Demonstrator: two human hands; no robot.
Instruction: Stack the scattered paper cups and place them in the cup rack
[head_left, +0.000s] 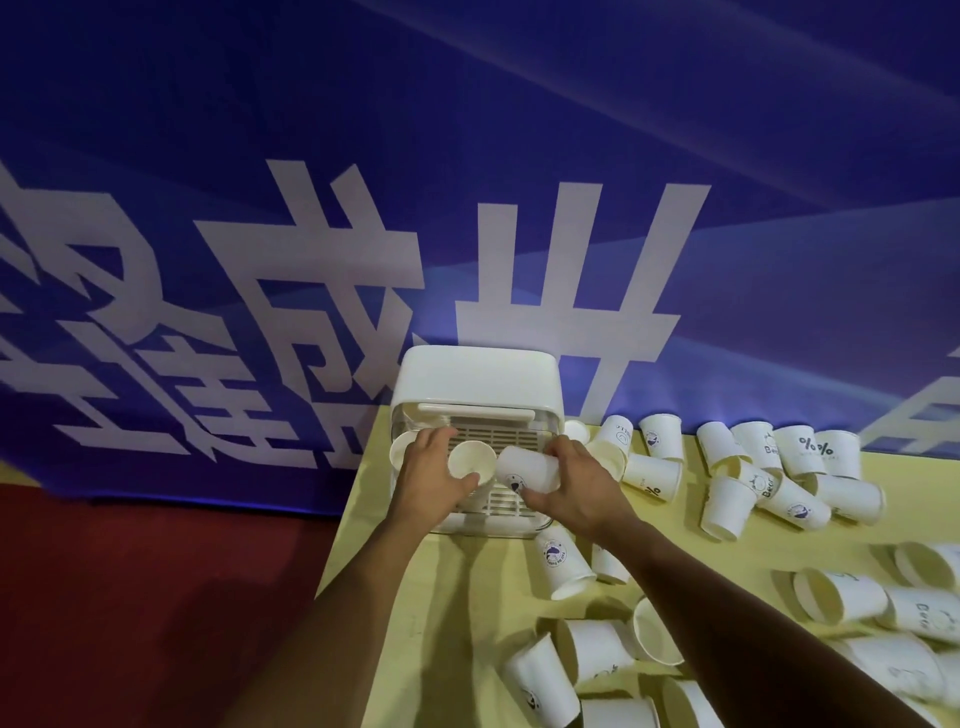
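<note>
left hand (434, 480) curled round white paper cup (470, 460), right hand (576, 483) gripping second printed white cup (527, 467), both over white plastic cup rack (475, 384); loose cups (753, 467) crowd yellow bench (467, 597) right of rack

A yellow bench (457, 597) carries a white cup rack (475, 376) at its far left corner, with paper cups (563, 564) strewn across its right side, most tipped over.

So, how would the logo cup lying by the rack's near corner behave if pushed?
Lying on its side and tapered, the cup likely rolls in a curve. It looks like thin paper, so probably light and easily crushed.
</note>
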